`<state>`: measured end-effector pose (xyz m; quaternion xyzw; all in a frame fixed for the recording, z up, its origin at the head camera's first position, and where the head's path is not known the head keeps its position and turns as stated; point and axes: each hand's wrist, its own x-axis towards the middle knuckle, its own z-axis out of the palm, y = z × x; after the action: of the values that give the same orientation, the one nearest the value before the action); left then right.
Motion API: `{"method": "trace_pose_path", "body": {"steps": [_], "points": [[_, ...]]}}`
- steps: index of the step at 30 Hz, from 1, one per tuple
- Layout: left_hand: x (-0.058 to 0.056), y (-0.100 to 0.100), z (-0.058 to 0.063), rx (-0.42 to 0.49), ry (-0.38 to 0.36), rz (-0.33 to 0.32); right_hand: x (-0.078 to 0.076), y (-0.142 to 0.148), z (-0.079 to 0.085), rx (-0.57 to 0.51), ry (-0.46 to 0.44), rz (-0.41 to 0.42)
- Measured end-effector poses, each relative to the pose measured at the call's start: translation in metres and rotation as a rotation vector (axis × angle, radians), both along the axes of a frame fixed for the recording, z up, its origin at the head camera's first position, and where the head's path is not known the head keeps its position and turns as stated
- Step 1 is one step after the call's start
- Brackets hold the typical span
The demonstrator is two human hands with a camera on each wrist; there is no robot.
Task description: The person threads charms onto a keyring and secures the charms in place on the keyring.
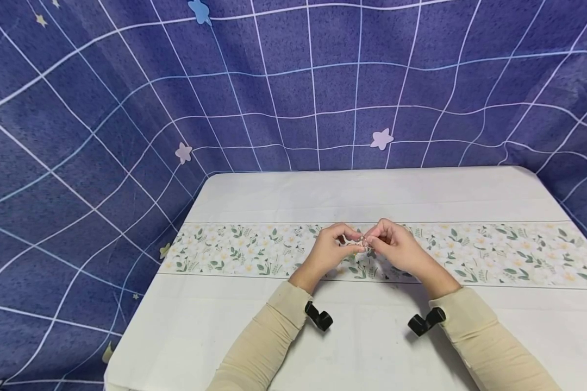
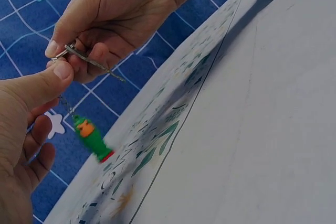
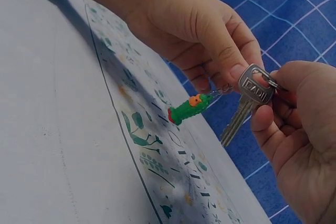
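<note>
Both hands meet over the floral band of the table in the head view. The left hand [image 1: 329, 247] pinches a metal key ring [image 2: 61, 54] between thumb and fingers. From the other side, the right hand [image 1: 393, 247] pinches the same ring, thumb and fingertips close together. A silver key [image 3: 255, 88] hangs through the ring, its toothed blade pointing down between the two hands. Below the left hand dangles a small green figure charm [image 3: 189, 109] with an orange patch and a red base, on a short chain [image 3: 220, 91]. The pinching fingertips hide part of the ring.
A white table [image 1: 283, 187] bears a band of printed flowers and leaves [image 1: 254, 250] across its middle. Behind and to the left hangs a blue curtain [image 1: 283, 87] with white grid lines and stars. Black wrist mounts [image 1: 319, 316] sit at both beige sleeves [image 1: 269, 331].
</note>
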<state>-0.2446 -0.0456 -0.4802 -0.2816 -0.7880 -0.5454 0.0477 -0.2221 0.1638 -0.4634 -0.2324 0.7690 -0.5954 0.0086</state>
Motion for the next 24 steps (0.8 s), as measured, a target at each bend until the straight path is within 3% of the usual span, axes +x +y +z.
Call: {"method": "trace_pose_path", "body": {"steps": [14, 17, 24], "points": [[0.0006, -0.0009, -0.0008, 0.017, -0.045, -0.038, 0.0042, -0.0054, 0.0051, 0.225, 0.100, -0.067], [0.0005, -0.0007, -0.0012, 0.027, -0.057, -0.044, 0.0031, -0.0048, 0.0030, 0.196, 0.080, -0.057], [0.0029, 0.0000, 0.0026, 0.026, -0.105, -0.044, -0.0006, -0.0026, -0.0037, -0.004, -0.014, 0.009]]}}
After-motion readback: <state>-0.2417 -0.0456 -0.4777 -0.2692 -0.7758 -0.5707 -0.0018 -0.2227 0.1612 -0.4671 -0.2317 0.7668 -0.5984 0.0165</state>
